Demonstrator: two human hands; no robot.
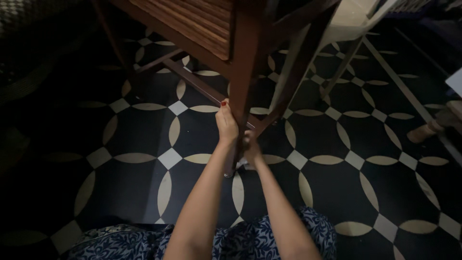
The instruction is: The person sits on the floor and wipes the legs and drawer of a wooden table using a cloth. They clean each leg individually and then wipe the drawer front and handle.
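I have hold of a dark reddish-brown wooden table (207, 29), standing on the black floor patterned with cream diamonds and petal shapes. Its near front leg (243, 82) is a straight square post, running from the slatted top down to the floor. My left hand (226, 124) wraps it about halfway down from the left; my right hand (251, 148) clasps it just lower on the right. A low crossbar (192, 79) runs back from that leg.

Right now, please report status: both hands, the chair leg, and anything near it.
Left hand gripping wooden chair leg. Right hand on same leg, lower down. White plastic chair right behind; patterned floor tiles under it.
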